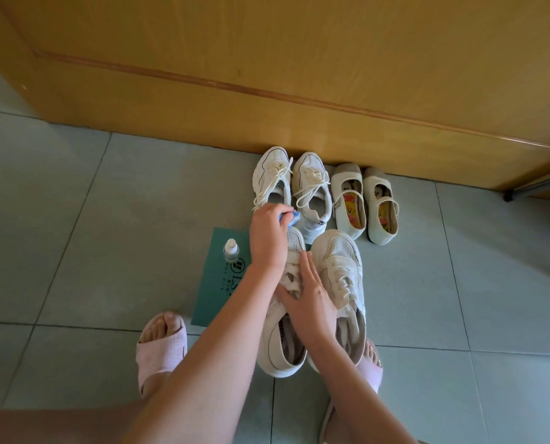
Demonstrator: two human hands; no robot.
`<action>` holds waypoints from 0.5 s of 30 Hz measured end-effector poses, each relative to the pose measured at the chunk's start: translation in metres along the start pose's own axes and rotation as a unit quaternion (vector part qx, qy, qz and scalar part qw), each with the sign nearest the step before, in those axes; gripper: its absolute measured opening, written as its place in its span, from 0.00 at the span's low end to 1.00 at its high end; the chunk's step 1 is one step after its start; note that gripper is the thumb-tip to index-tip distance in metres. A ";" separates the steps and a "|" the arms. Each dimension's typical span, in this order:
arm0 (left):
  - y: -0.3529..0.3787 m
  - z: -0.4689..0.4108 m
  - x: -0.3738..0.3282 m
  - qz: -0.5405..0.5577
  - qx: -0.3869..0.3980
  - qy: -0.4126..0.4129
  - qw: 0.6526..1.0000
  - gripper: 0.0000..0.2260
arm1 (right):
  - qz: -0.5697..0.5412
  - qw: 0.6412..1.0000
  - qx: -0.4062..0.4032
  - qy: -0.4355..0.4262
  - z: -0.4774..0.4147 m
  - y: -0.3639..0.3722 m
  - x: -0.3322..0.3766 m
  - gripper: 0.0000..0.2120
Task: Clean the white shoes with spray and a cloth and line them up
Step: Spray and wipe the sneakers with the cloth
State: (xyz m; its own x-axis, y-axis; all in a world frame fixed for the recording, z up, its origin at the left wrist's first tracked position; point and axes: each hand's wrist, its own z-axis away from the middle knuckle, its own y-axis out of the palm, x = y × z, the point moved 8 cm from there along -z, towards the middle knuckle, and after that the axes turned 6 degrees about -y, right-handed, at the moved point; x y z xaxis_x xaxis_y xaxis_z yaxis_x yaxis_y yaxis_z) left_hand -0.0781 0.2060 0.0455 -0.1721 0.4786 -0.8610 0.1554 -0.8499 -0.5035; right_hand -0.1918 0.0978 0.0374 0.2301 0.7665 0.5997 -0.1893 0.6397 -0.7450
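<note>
**Last pair under the cloth**

Right of the bottle [231, 249], my left hand [268, 240] pinches the cloth [69, 216] at a sneaker [280, 350] toe. Further right, my right hand [310, 298] lies flat and released, steadying that sneaker, with its mate [342, 270] alongside. Beyond the bottle, two pairs [310, 177] look lined up already. I judge this pair remains.

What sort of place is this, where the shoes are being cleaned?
Probably a home, perhaps near a doorway: a tiled floor, a wooden panel like a door or cabinet with shoes lined up against it, and a foot in a pink slipper.
</note>
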 end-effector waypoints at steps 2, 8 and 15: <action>0.019 -0.013 0.003 -0.055 0.074 0.009 0.996 0.07 | -0.003 1.000 0.006 0.003 -0.001 0.001 -0.002 0.39; 0.035 -0.022 -0.001 -0.108 0.270 0.057 0.955 0.06 | -0.009 1.000 -0.004 0.001 -0.003 0.002 -0.004 0.39; 0.021 -0.009 0.000 -0.065 0.193 0.059 0.977 0.05 | -0.002 1.000 -0.003 0.006 -0.004 0.003 -0.005 0.39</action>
State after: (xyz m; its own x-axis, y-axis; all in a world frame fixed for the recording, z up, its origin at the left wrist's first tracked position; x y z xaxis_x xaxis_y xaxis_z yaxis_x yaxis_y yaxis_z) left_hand -0.0660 0.1898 0.0341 -0.0494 0.5914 -0.8049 -0.2428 -0.7888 -0.5647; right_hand -0.1899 0.0957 0.0310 0.2427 0.7627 0.5995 -0.1821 0.6428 -0.7441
